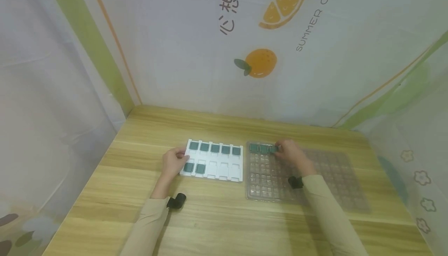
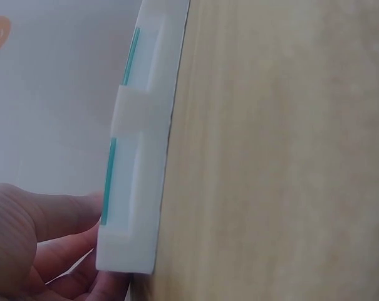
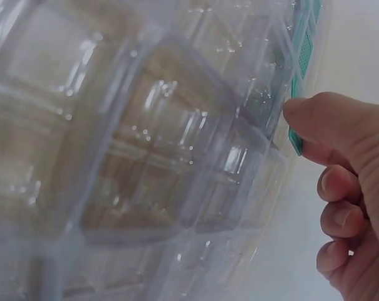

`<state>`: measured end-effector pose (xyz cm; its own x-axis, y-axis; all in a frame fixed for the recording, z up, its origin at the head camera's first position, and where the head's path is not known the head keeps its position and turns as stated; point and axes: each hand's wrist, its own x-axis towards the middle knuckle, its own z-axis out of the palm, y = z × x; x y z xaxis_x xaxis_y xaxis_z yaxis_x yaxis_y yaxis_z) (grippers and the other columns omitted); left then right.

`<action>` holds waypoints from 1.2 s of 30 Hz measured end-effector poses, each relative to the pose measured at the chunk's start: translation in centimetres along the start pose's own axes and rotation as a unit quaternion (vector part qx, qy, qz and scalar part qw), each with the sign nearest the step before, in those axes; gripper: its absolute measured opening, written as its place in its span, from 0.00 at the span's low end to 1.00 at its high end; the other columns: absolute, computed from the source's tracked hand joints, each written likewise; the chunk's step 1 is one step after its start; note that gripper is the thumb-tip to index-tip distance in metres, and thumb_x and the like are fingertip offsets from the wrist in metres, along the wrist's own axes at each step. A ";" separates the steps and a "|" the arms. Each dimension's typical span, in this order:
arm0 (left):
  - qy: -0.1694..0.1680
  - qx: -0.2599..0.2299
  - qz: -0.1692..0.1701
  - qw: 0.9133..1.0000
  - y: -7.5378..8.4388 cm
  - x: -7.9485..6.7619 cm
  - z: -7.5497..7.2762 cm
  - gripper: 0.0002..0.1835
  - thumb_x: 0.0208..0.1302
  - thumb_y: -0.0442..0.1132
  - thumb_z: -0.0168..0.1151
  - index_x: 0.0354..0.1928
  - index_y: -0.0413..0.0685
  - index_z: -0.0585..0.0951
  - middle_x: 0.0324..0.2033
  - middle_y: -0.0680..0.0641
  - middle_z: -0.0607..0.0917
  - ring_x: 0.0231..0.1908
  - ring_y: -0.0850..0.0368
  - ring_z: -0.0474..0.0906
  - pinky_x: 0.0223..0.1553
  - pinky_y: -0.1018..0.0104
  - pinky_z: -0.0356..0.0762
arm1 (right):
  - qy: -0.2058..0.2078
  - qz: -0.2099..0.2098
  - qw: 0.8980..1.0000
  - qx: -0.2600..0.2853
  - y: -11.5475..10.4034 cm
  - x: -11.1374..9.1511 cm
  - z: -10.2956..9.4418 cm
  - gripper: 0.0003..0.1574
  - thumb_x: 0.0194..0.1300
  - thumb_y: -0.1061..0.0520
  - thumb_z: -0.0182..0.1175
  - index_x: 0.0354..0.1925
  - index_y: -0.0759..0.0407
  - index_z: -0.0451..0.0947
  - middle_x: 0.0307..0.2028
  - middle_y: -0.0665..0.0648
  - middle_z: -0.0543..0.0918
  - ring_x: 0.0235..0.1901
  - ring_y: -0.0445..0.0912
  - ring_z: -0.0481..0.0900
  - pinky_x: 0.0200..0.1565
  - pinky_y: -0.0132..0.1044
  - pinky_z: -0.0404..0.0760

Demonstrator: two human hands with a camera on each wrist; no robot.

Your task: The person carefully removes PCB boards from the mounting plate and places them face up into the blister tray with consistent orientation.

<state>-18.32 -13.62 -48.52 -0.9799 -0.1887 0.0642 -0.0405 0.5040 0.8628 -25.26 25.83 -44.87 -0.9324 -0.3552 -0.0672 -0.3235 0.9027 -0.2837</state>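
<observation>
My left hand (image 1: 173,162) grips the left edge of a white tray (image 1: 224,169), thumb on top and fingers curled beneath in the left wrist view. Five small square green circuit boards (image 1: 215,148) fill its back row, and two more (image 1: 200,168) sit at the left of the front row. My right hand (image 1: 291,153) pinches a green board (image 3: 295,139) between thumb and index finger at the back of a clear plastic compartment tray (image 1: 259,178). Other green boards (image 1: 254,148) lie left of those fingertips in the same back row.
Both trays lie on a wood-grain table (image 1: 210,225), the white one left of the clear one. The clear plastic stretches far right beneath my right forearm. A printed curtain (image 1: 182,53) stands behind the table. Each wrist wears a black camera (image 1: 176,201).
</observation>
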 end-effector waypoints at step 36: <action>-0.003 -0.013 -0.006 1.000 -0.1 0.2 0.1 0.16 0.55 0.25 0.62 0.46 0.26 0.78 0.37 0.31 0.82 0.39 0.39 0.80 0.42 0.52 0.80 | 0.030 -0.031 0.998 0.045 -3.0 -0.9 1.4 0.15 0.55 0.59 0.66 0.40 0.67 0.80 0.31 0.58 0.82 0.26 0.46 0.75 0.29 0.39 0.77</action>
<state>-18.51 -13.64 -48.64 -0.9804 -0.1901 0.0512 -0.0474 0.4803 0.8758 -23.25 23.06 -45.25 -0.9199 -0.3921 0.0092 -0.3672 0.8528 -0.3713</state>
